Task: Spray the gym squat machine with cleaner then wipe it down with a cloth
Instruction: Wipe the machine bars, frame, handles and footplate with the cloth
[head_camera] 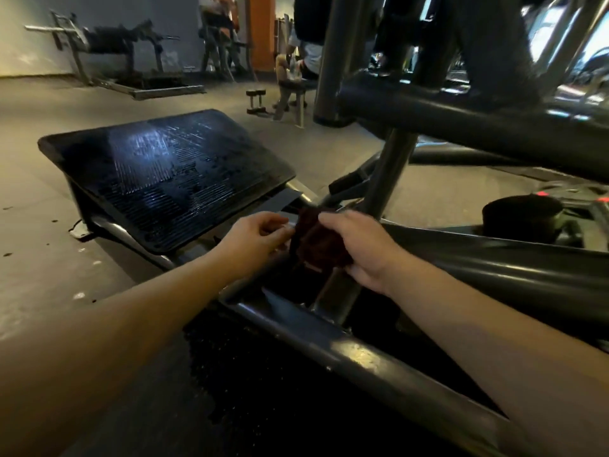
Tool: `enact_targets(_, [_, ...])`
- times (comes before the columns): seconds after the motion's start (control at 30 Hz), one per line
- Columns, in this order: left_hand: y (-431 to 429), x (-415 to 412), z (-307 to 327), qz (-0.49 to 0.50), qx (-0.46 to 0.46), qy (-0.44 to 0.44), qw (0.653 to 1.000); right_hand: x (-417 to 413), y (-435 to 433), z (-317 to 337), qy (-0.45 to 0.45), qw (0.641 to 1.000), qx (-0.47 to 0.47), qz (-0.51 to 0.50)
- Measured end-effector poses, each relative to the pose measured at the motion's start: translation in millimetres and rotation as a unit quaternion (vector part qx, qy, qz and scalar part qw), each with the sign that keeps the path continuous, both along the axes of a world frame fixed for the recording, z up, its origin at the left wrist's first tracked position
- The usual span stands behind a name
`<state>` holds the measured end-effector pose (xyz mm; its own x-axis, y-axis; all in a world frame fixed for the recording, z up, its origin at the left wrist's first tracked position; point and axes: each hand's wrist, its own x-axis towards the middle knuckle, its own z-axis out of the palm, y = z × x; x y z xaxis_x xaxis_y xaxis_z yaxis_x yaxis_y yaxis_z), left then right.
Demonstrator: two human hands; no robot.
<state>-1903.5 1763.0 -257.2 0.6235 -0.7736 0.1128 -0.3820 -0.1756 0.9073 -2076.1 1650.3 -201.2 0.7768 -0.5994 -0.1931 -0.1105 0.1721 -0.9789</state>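
Observation:
The squat machine fills the view: its black ribbed foot plate [164,179] tilts up at the left, and its dark steel frame [346,351] runs across the front. A dark red cloth [316,242] is bunched against an upright post of the frame. My right hand [362,249] grips the cloth from the right. My left hand [253,239] is at the cloth's left edge, its curled fingers pinching it. No spray bottle is in view.
A thick black crossbar [478,123] passes overhead at the right. A round black pad [522,216] sits at the right. Farther back are a small stool [293,90], a pair of dumbbells [256,100], another machine [108,44] and people.

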Motion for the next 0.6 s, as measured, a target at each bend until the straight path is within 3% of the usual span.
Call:
enact_targets(0.07, [-19.1, 6.7, -0.6, 0.0, 0.037, -0.019, 0.999, 0.6, -17.3, 24.4, 0.045, 0.97, -0.236, -0.049])
enact_targets(0.13, [-30.7, 7.8, -5.1, -0.021, 0.105, -0.044, 0.993, 0.4, -28.4, 38.8, 0.084, 0.885, -0.456, -0.042])
enact_targets(0.2, [-38.7, 10.1, -14.3, -0.025, 0.127, -0.084, 0.988, 4.2, -34.8, 35.2, 0.173, 0.805, -0.567, 0.017])
enact_targets(0.3, [-40.1, 8.2, -20.7, -0.009, 0.106, -0.106, 0.989, 10.4, -36.3, 8.2, 0.284, 0.745, -0.596, 0.092])
enact_targets(0.43, [-35.0, 12.2, -32.6, 0.007, 0.093, -0.112, 0.989, 36.2, -38.3, 0.1, 0.283, 0.755, -0.579, 0.12])
enact_targets(0.6, [-29.5, 22.8, -51.4, 0.02, 0.084, -0.018, 0.996, 71.9, -27.7, -10.2, 0.31, 0.721, -0.591, 0.188])
